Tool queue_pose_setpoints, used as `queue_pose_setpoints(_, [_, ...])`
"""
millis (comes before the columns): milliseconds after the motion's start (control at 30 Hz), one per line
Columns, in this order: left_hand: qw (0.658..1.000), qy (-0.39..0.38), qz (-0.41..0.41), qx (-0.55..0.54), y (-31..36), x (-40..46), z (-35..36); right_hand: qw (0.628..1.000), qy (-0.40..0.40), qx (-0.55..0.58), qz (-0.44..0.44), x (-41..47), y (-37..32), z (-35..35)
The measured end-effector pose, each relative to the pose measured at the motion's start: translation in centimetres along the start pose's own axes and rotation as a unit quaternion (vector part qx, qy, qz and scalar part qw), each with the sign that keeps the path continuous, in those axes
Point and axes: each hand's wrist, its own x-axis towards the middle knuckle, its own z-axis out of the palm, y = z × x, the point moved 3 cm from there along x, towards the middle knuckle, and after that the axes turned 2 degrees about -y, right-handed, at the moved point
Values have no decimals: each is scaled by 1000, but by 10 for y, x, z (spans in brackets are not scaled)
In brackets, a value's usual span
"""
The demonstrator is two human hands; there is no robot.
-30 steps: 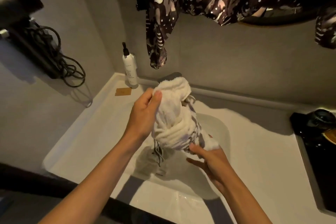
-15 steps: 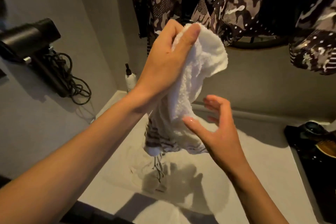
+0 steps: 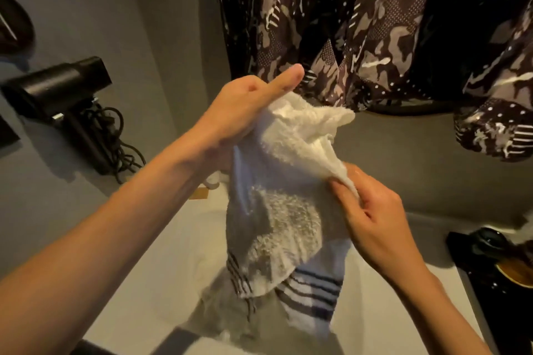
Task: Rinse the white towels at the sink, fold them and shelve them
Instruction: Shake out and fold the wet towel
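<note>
A white terry towel (image 3: 288, 210) with dark stripes and a fringe at its lower end hangs in the air above the white sink (image 3: 178, 282). My left hand (image 3: 245, 106) grips its bunched upper part, thumb sticking out. To the right and a little lower, my right hand (image 3: 372, 210) pinches an edge of the towel and holds it stretched sideways. The striped end dangles over the basin, whose bottom the towel mostly hides.
A black hair dryer (image 3: 57, 89) with a coiled cord hangs on the left wall. Dark patterned cloth (image 3: 360, 23) hangs just behind the towel. A black tray (image 3: 496, 262) with dark items sits at the counter's right. A small tan card (image 3: 199, 193) lies at the back left.
My right hand, open beside the towel half a second ago, now pinches its edge and pulls it to the right. My left hand has come down a little with the towel.
</note>
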Motion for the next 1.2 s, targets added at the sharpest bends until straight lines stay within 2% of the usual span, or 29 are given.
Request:
queue_pose_setpoints(67, [999, -6, 3, -40, 6, 3, -11, 998, 51, -9, 45, -1, 9, -16])
queue_pose_setpoints(133, [993, 19, 26, -115, 19, 10, -25, 980, 74, 124, 139, 0, 15, -20])
queue_pose_setpoints(167, [988, 27, 40, -148, 29, 13, -29, 959, 82, 207, 174, 3, 14, -16])
queue_pose_setpoints(233, [986, 23, 75, -146, 42, 12, -21, 929, 63, 282, 232, 18, 10, -4])
queue_pose_setpoints(300, [995, -14, 57, -84, 32, 4, -4, 929, -7, 258, 265, 43, 7, 14])
queue_pose_setpoints(367, [998, -54, 21, 19, -3, -9, 16, 928, -22, 222, 299, 62, 12, 23])
queue_pose_setpoints(400, [993, -85, 7, 81, -26, -18, 26, 916, -5, 233, 326, 67, 17, 23])
queue_pose_setpoints(500, [956, -199, -44, 210, -91, -37, 61, 850, 37, 338, 403, 65, 23, 18])
queue_pose_setpoints(533, [949, -219, -38, 225, -106, -41, 72, 837, 36, 363, 407, 65, 21, 17])
queue_pose_setpoints(600, [961, -194, -5, 196, -121, -41, 85, 831, 33, 391, 394, 66, 15, 13])
queue_pose_setpoints(667, [970, -142, 34, 196, -126, -38, 84, 847, 37, 379, 371, 69, 12, 3])
queue_pose_setpoints(733, [966, -122, 80, 214, -120, -36, 75, 878, 26, 347, 329, 74, 16, -18])
queue_pose_setpoints(767, [973, -101, 85, 187, -115, -33, 64, 894, 2, 321, 313, 78, 18, -30])
queue_pose_setpoints(833, [998, -25, 46, 48, -93, -23, 37, 911, -73, 252, 319, 81, 22, -46])
queue_pose_setpoints(867, [1000, -1, 23, -13, -80, -17, 24, 905, -100, 244, 334, 82, 20, -47])
queue_pose_setpoints(900, [999, -8, 8, -44, -70, -9, 17, 888, -116, 274, 351, 83, 18, -43])
queue_pose_setpoints(933, [998, -46, -4, -35, -61, -5, 17, 863, -122, 323, 368, 84, 13, -37])
queue_pose_setpoints(1000, [984, -145, -8, 106, -63, -6, 36, 813, -137, 423, 377, 89, -3, -22])
queue_pose_setpoints(1033, [968, -161, 2, 192, -70, -8, 47, 794, -157, 460, 365, 94, -11, -17])
queue_pose_setpoints(1067, [958, -139, 21, 249, -78, -8, 54, 782, -182, 487, 344, 98, -17, -14])
queue_pose_setpoints(1133, [963, -62, 66, 253, -84, -7, 54, 798, -228, 477, 290, 104, -22, -20])
queue_pose_setpoints(1200, [969, -16, 93, 230, -78, -3, 43, 845, -250, 398, 254, 107, -15, -35])
